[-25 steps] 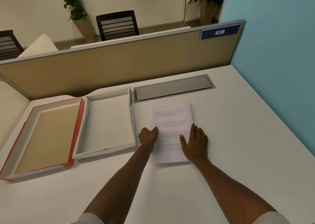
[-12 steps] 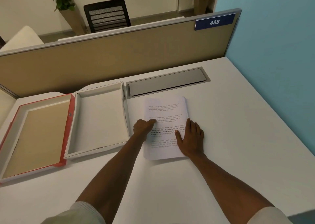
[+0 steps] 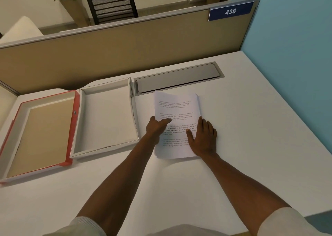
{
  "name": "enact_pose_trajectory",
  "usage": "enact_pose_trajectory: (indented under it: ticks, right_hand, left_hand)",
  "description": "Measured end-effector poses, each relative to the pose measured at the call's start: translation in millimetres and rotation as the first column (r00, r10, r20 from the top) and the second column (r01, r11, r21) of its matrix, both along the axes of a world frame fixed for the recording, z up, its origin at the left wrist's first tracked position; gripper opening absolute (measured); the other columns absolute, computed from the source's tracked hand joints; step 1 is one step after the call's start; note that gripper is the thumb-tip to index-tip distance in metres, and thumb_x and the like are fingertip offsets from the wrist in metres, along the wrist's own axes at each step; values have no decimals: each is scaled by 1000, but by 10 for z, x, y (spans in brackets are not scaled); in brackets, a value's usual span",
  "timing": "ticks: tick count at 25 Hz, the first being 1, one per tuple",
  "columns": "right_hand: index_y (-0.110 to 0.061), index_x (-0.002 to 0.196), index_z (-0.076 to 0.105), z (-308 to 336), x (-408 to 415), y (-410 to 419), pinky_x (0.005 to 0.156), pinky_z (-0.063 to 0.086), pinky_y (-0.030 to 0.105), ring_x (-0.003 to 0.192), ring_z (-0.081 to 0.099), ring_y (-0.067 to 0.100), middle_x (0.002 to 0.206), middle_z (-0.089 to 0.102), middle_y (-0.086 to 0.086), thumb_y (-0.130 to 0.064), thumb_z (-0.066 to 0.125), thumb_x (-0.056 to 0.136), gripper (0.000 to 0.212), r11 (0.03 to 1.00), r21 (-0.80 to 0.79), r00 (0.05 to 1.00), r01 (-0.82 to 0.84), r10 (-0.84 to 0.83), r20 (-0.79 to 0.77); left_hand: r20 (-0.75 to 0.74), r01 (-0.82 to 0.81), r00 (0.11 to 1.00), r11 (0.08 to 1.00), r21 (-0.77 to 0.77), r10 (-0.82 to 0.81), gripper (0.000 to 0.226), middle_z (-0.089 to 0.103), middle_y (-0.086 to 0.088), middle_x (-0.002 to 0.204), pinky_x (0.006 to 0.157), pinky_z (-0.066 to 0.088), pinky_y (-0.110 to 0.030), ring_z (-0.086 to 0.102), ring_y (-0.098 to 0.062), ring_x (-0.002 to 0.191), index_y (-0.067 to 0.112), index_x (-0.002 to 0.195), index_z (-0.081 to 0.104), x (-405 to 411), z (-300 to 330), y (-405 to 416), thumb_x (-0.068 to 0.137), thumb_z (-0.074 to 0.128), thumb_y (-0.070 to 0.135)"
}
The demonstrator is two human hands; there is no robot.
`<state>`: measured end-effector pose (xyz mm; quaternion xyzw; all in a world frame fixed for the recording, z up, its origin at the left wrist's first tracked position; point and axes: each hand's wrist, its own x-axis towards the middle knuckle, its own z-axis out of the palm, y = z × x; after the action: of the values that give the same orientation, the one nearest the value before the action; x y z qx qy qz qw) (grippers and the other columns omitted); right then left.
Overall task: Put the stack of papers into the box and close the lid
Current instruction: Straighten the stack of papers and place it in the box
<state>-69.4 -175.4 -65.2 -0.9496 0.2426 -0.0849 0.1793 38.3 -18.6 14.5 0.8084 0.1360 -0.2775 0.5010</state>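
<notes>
A stack of printed white papers (image 3: 177, 108) lies on the white desk, right of the open white box (image 3: 106, 115). The box is shallow and holds nothing. Left of it lies the red-edged lid (image 3: 41, 135), upside down with its brown inside showing. My left hand (image 3: 156, 127) grips the stack's left edge, thumb on top, and the far left corner of the sheets curls up. My right hand (image 3: 203, 137) lies flat on the stack's right side, fingers spread, thumb on the page.
A grey cable hatch (image 3: 179, 78) is set in the desk just behind the papers. A tan partition (image 3: 125, 50) runs along the back, with a blue wall (image 3: 294, 56) on the right. The bare desk (image 3: 251, 128) stretches right of the stack.
My left hand has taken hold of the stack's left edge and the sheets have begun to lift at the far left corner. The right hand stays flat on the page.
</notes>
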Motion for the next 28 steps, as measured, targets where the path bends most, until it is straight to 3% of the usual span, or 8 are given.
enact_pose_trajectory:
  ticks: [6,9,12,15,20,24,28]
  right_hand:
    - [-10,151,28,7,-7,-2,112,35,53,137,40,36,150,44,15,-64,34,92,81,1000,9,1000,-6,6,6]
    - [-10,152,27,12,-16,-2,114,33,52,139,38,35,152,42,14,-63,35,92,80,1000,21,1000,-8,7,20]
    - [-11,152,27,11,-5,-1,115,32,51,139,38,35,152,42,14,-64,34,92,80,1000,18,1000,-5,5,19]
    - [-11,151,28,-18,6,-9,114,34,51,138,40,34,151,43,14,-65,34,92,81,1000,3,1000,0,0,20]
    - [-9,151,29,-55,11,-19,112,34,51,138,40,35,151,44,15,-63,37,92,80,1000,-22,999,2,-1,39]
    - [-9,152,26,-66,10,-27,113,33,52,139,39,36,152,42,16,-65,35,92,83,1000,-11,1000,-1,1,5]
    - [-11,153,23,147,103,-124,110,37,50,133,44,35,147,47,17,-71,37,89,90,988,148,996,46,-34,-82]
  left_hand:
    - [-93,-125,989,988,-87,117,84,49,-13,142,102,45,-52,53,-32,116,22,152,21,133,87,-45,87,74,33]
    - [-182,-133,976,990,-56,121,69,49,-14,144,106,40,-51,49,-36,129,11,145,38,259,68,12,89,71,36]
    - [-184,-107,978,992,-64,93,46,60,-10,124,93,47,-45,59,-30,109,13,124,51,286,17,23,90,69,39]
    - [-169,-93,982,993,-73,80,41,64,-10,115,86,51,-43,63,-28,98,15,118,51,270,-2,-42,90,68,39]
    - [-62,-53,997,998,21,54,33,64,-8,112,84,53,-41,63,-27,95,17,113,51,233,-17,-85,91,69,35]
    - [52,-52,997,998,-19,53,32,67,-6,118,86,56,-44,65,-25,93,21,120,53,125,-43,-34,94,65,36]
    - [218,-75,972,996,-55,85,39,68,-2,122,90,58,-47,69,-24,94,26,130,52,-83,-1,-23,94,64,38]
